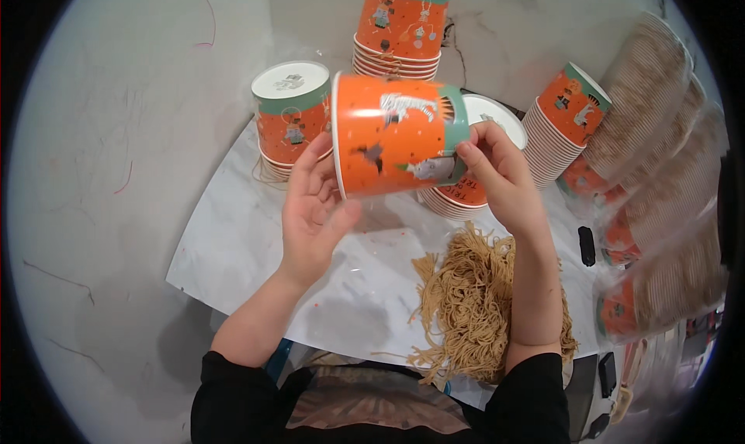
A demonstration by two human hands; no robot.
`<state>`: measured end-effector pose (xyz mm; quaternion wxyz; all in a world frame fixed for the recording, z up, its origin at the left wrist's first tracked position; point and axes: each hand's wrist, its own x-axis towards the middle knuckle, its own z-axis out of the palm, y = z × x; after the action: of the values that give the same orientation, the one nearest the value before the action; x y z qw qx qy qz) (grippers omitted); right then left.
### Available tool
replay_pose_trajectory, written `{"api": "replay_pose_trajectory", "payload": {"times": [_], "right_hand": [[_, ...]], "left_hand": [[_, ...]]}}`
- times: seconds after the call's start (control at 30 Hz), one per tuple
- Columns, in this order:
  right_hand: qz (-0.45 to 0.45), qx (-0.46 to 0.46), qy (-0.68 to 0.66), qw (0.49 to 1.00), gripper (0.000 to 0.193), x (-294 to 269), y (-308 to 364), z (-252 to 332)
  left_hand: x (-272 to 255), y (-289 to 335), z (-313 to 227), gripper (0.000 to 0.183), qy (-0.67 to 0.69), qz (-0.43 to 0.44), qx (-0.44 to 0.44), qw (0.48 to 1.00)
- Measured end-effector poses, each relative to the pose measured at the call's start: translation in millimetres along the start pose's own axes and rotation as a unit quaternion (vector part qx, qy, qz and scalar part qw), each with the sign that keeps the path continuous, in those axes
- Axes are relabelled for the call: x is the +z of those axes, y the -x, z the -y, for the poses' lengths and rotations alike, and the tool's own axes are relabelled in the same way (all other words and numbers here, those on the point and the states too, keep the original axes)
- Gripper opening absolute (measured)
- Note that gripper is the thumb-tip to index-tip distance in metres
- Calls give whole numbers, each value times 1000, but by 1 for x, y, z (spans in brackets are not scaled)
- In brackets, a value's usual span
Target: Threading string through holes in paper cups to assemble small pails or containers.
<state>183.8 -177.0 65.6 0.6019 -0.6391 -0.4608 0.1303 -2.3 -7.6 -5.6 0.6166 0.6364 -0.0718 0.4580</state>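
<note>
An orange paper tub (pixel 400 137) with a green band and cartoon animal drawings is held on its side in the air. Its white rim points left and its base points right. My right hand (pixel 500 168) is closed on the base end, thumb on the green band. At the rim is my left hand (pixel 314 219), palm up, with thumb and fingers apart; whether its fingertips touch the rim is hard to tell. Below my right forearm lies a heap of tan string (pixel 466 304) cut in lengths.
Upside-down stacks of matching tubs stand at the back: a left stack (pixel 291 114), a tall middle stack (pixel 403 25), one partly behind the held tub (pixel 500 118), and a right stack (pixel 555 126). Plastic-wrapped tub stacks (pixel 660 180) lean at far right. A black object (pixel 587 246) lies near them.
</note>
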Motion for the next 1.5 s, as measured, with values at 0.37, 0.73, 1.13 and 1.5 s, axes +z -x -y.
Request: {"api": "replay_pose_trajectory", "payload": {"times": [0.37,0.73,1.13,1.5], "right_hand": [[38,-343,367,864,37,43,8,13],[32,-399,390,829,36,64,7,-20],[46,-359,352,863,34,64,6,-25],[66,-297,322,897,31,62,9,-22]], "left_hand": [[10,13,16,55,130,-6,-132,983],[19,21,20,53,137,-7,-131,982],[19,23,24,47,121,-20,-170,978],[14,29,36,16,130,-37,-211,968]]}}
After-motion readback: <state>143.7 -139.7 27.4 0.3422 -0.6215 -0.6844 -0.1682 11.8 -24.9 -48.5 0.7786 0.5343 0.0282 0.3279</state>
